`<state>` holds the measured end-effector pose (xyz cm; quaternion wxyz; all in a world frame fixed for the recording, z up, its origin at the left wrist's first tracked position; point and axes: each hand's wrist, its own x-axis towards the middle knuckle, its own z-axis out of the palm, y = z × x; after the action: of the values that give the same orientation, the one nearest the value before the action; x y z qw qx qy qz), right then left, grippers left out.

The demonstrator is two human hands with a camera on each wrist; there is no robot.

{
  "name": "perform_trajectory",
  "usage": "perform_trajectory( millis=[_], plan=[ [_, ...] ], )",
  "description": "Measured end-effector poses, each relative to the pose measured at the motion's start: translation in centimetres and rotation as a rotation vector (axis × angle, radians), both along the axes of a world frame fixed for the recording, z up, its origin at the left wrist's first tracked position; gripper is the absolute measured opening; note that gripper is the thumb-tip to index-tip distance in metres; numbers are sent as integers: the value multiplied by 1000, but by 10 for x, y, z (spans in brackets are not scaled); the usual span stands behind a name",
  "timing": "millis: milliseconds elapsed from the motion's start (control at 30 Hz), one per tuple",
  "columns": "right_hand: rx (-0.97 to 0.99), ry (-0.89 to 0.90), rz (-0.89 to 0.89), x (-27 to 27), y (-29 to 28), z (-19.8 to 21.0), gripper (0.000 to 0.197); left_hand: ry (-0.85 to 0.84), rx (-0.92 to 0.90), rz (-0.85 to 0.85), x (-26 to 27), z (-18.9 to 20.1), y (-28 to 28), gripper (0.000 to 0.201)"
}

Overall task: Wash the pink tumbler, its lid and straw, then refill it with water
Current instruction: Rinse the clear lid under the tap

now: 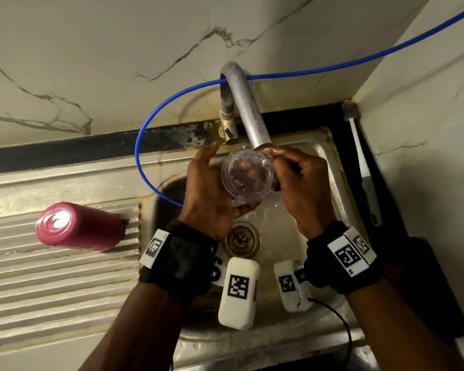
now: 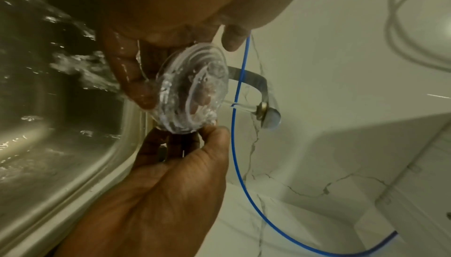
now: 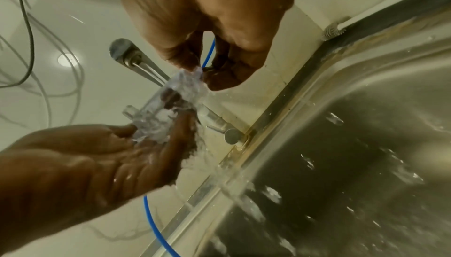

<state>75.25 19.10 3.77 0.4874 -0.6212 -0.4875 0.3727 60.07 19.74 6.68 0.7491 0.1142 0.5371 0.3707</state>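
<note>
Both hands hold the clear plastic lid (image 1: 248, 174) under the faucet spout (image 1: 248, 111), over the sink. Water runs over the lid (image 2: 192, 91) and splashes into the basin. My left hand (image 1: 209, 188) cradles the lid from the left and below, with the thumb at its far edge. My right hand (image 1: 292, 170) pinches the right rim (image 3: 195, 74) between thumb and fingers. The pink tumbler (image 1: 78, 227) lies on its side on the ribbed drainboard at the left, apart from both hands. I cannot make out the straw.
A blue tube (image 1: 145, 129) loops from the wall past the faucet into the steel sink (image 1: 330, 167). The drain (image 1: 241, 239) sits below the hands. A long bottle brush (image 1: 362, 162) lies along the sink's right edge. The ribbed drainboard (image 1: 51, 277) spreads to the left.
</note>
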Motion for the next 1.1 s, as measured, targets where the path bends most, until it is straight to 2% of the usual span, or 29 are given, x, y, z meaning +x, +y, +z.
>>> perform_trajectory(
  millis=[167,433,600,800,900,1000,1100],
  plan=[
    [-29,92,48,-2,-4,-7,27,-29,45,36,2,-4,2,58],
    [-6,95,127,1,-17,-6,44,-174,-43,130,10,-8,-5,62],
    [44,-131,213,9,-16,-8,56,-175,-47,104,10,-1,-3,60],
    [250,-450,432,18,-6,0,66,-140,-72,86,7,0,-3,64],
    [282,-589,448,21,-1,-1,69,-123,-62,62,6,3,-4,62],
    [316,-625,414,17,-2,-4,68,-45,-55,60,7,4,-7,57],
    [282,-581,350,9,-3,1,61,-11,-35,65,11,3,-11,51]
  ],
)
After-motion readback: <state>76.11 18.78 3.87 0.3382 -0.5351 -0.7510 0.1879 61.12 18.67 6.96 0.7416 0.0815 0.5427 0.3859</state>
